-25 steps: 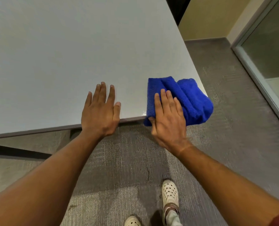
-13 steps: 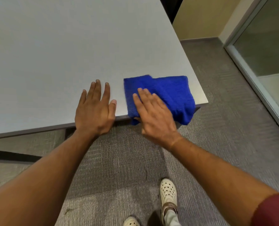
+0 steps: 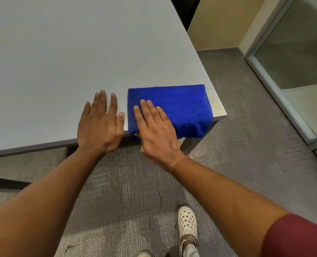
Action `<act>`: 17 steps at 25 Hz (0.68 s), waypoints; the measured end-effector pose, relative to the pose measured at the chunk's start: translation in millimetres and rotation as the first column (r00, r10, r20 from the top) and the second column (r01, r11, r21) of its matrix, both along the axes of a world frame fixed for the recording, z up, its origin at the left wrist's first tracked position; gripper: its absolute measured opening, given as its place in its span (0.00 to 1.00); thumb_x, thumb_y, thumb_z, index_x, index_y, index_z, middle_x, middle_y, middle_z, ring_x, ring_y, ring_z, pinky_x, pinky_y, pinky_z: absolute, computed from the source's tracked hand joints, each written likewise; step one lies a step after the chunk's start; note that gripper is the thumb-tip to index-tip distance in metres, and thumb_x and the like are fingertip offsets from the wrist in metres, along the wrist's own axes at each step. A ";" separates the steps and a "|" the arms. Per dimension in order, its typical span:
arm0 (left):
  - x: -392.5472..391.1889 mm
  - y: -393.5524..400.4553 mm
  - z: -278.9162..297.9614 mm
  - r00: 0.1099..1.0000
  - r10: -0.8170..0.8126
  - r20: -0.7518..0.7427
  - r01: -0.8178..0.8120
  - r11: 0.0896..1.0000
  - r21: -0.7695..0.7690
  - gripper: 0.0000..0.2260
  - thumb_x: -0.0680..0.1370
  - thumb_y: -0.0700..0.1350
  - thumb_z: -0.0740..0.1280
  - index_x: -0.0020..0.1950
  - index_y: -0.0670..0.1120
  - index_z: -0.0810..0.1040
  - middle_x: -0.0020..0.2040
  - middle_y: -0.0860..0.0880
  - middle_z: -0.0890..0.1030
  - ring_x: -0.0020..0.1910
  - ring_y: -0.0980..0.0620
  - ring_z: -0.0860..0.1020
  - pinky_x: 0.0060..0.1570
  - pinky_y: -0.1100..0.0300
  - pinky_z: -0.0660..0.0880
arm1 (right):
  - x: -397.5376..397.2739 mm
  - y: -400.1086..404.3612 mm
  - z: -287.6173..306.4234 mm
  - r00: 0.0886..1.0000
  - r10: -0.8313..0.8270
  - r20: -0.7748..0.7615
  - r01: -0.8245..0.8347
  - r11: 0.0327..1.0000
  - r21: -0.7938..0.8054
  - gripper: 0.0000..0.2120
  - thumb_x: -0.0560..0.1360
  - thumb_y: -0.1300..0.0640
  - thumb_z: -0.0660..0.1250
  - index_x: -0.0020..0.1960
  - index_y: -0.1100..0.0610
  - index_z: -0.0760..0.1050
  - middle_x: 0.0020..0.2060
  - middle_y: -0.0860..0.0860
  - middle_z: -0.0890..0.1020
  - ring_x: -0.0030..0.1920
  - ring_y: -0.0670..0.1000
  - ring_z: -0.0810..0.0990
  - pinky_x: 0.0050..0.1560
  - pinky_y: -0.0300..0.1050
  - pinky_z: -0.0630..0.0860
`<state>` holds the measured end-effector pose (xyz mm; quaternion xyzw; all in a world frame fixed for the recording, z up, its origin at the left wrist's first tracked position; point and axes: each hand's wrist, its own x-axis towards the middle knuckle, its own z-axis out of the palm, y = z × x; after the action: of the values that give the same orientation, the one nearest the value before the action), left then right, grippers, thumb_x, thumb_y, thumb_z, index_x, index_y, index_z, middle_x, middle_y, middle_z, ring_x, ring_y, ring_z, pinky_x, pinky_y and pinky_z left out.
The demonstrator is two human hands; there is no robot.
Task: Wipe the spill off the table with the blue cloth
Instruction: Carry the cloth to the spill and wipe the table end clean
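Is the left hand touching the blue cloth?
Apart. The head view shows a strip of bare table between the left hand and the blue cloth.

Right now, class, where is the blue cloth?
In the head view, the blue cloth lies at the table's near right corner, under the right hand.

Even indoor light, wide-angle edge distortion

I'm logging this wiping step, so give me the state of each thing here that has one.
blue cloth: folded flat on the table corner, near edge drooping over the rim.
right hand: fingers straight, pressing on the cloth.
left hand: flat on the table, beside the cloth.
table: no spill visible.
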<state>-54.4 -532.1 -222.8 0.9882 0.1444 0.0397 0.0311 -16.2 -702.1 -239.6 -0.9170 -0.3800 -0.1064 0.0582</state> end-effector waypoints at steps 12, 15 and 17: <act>-2.4 -0.6 5.7 0.999 -0.001 -0.037 0.001 1.000 -0.017 0.31 0.80 0.59 0.40 0.81 0.46 0.48 0.81 0.41 0.50 0.80 0.45 0.48 0.78 0.48 0.47 | -22.3 -45.7 14.2 0.676 -0.516 -0.526 0.736 0.498 0.458 0.40 0.76 0.48 0.63 0.80 0.62 0.49 0.80 0.60 0.49 0.80 0.58 0.47 0.79 0.56 0.49; -1.8 -1.3 5.5 0.999 -0.005 -0.041 0.004 1.000 -0.015 0.31 0.80 0.59 0.40 0.81 0.47 0.48 0.81 0.41 0.50 0.80 0.45 0.48 0.78 0.48 0.47 | -8.4 -14.1 16.2 0.495 -0.427 -0.757 0.869 0.240 0.433 0.39 0.81 0.48 0.58 0.79 0.64 0.39 0.80 0.60 0.40 0.80 0.57 0.46 0.79 0.40 0.46; -1.5 -0.3 5.2 0.999 -0.003 -0.040 0.003 1.000 -0.012 0.31 0.80 0.59 0.40 0.81 0.47 0.48 0.81 0.41 0.50 0.80 0.45 0.49 0.78 0.48 0.47 | 13.3 -5.1 21.7 0.460 -0.448 -0.767 0.883 0.134 0.450 0.39 0.82 0.51 0.58 0.78 0.68 0.38 0.79 0.64 0.37 0.79 0.61 0.51 0.75 0.35 0.49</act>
<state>-55.9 -532.4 -217.6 0.9888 0.1437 0.0188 0.0343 -2.9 -707.2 -217.8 -0.8308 0.2170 -0.0662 0.5082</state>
